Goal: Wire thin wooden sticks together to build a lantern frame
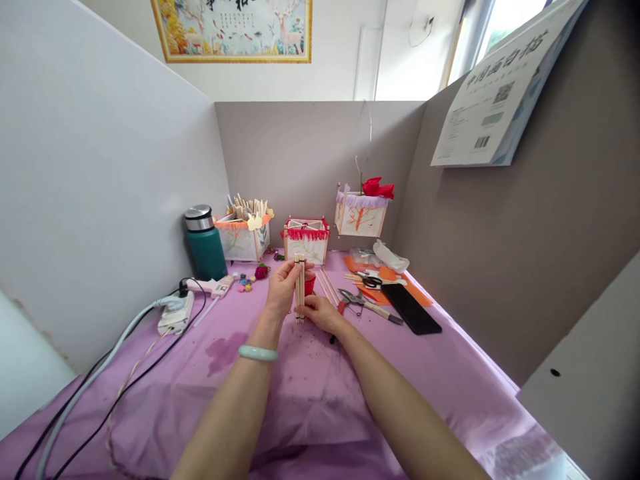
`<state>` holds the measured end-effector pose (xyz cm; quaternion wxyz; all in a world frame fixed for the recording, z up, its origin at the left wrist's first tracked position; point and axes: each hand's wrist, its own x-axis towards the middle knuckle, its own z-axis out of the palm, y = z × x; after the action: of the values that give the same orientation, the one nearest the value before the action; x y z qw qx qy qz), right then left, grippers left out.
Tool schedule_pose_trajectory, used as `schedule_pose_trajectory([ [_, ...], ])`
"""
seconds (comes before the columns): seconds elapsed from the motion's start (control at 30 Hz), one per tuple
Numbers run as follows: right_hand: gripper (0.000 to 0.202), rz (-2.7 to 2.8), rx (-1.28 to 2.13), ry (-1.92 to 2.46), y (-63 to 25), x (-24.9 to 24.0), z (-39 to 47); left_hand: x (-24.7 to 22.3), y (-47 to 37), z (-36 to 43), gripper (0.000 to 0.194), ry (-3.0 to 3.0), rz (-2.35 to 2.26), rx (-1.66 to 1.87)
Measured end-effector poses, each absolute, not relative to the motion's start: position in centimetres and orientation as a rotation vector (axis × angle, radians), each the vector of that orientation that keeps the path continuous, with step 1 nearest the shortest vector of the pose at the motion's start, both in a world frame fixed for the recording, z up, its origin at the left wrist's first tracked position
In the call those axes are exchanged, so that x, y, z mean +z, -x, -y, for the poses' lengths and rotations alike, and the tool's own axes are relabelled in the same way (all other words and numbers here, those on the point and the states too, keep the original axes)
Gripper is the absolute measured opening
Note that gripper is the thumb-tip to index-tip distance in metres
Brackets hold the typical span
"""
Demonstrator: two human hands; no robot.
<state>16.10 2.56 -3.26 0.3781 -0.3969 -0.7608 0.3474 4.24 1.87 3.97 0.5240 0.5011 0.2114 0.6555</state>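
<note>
In front of the red-fringed box (306,251), our left hand (283,285) pinches the stick bundle (300,288) up high and our right hand (321,312) pinches it down low. Dark bands (300,261) look done at both ends. Loose sticks (325,285) lie near the box, untied. We can't tell what's left.

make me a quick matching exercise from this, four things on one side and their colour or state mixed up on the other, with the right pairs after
Column one
1. stick bundle
2. bottle
3. phone
4. middle box at the back

Column two
A. black, lying flat
B. trimmed along its top with a red fringe
C. upright, with the left hand near its top and the right hand at its lower end
D. teal

Right pairs
1-C
2-D
3-A
4-B
</note>
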Motion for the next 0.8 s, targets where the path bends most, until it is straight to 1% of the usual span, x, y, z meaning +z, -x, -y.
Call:
schedule_pose_trajectory([
  [0.1,0.024,1.972,0.827,1.049,-16.1,-3.3,-2.5,3.7,-3.9,-2.2,0.034,-1.208,-0.528,1.581],
  [0.3,0.019,1.893,0.671,1.013,-15.7,-2.9,-2.1,3.9,-3.7,-2.3,0.035,-1.232,-0.54,1.558],
  [0.47,0.019,1.857,0.649,1.049,-15.6,-2.7,-2.1,3.5,-3.6,-2.1,0.035,-1.284,-0.591,1.49],
  [0.53,0.019,1.849,0.645,1.055,-15.7,-2.8,-2.1,2.4,-3.0,-2.2,0.032,-1.313,-0.684,1.491],
  [0.6,0.02,1.852,0.631,1.048,-15.7,-2.8,-2.1,1.0,-2.1,-2.3,0.023,-1.308,-0.85,1.482],
  [0.7,0.019,1.863,0.602,1.059,-15.7,-2.8,-1.9,-1.1,-0.8,-2.3,0.013,-1.338,-1.034,1.314],
  [0.8,0.018,1.87,0.544,1.058,-15.7,-2.7,-1.7,-2.3,-0.1,-2.0,0.018,-1.436,-1.014,1.103],
])
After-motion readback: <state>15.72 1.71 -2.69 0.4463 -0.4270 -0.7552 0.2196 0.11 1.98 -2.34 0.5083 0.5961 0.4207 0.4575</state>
